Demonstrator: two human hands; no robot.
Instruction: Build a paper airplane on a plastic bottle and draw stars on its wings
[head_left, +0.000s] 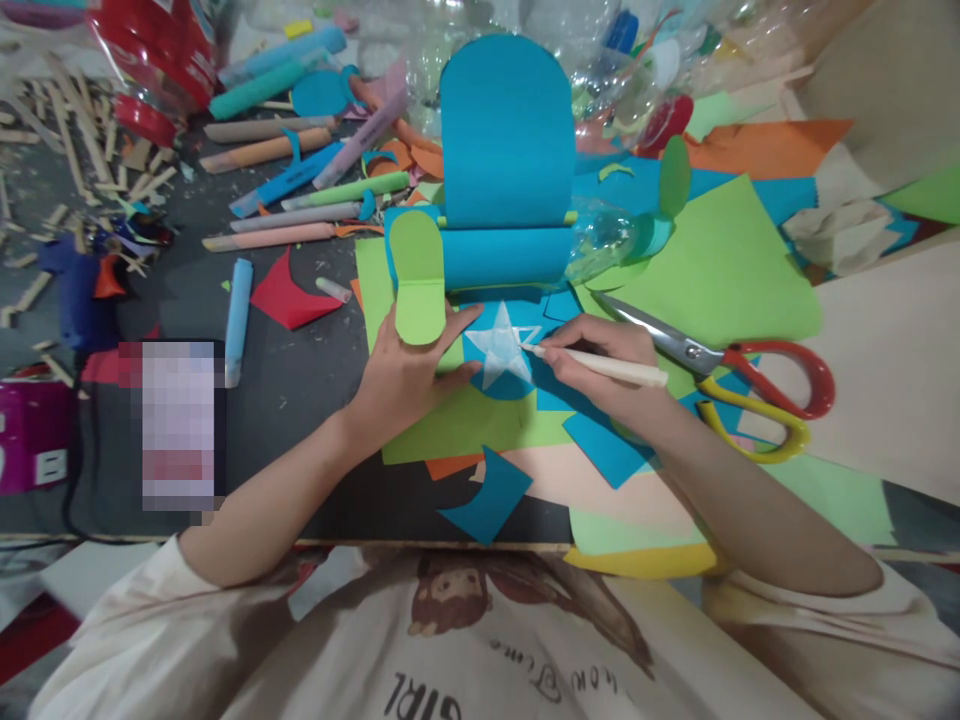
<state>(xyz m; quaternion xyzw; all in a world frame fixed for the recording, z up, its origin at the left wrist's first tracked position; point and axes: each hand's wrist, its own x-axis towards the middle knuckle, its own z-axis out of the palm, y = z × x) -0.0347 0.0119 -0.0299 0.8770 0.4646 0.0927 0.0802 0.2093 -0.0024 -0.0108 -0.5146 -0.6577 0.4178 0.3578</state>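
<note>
My right hand (596, 360) is closed round a white marker pen (619, 367), its tip touching the right side of a white star (501, 350) on a blue paper piece (504, 388). To the left, my left hand (411, 365) lies with fingers apart at the edge of that blue piece. Above it sits a light green rounded paper strip (420, 312), folded across the middle and attached to a larger blue paper-covered form (506, 255). A tall blue rounded flap (507, 135) rises from this form, and a clear plastic bottle end (607, 243) sticks out on its right.
Scissors (694, 352) with red and yellow handles lie right of my right hand on green paper (742, 260). Several markers (322, 212) and wooden sticks (67, 130) cover the left back. A glue gun (82, 290) and phone (178, 425) lie at left. Blue scraps (491, 495) lie near the front edge.
</note>
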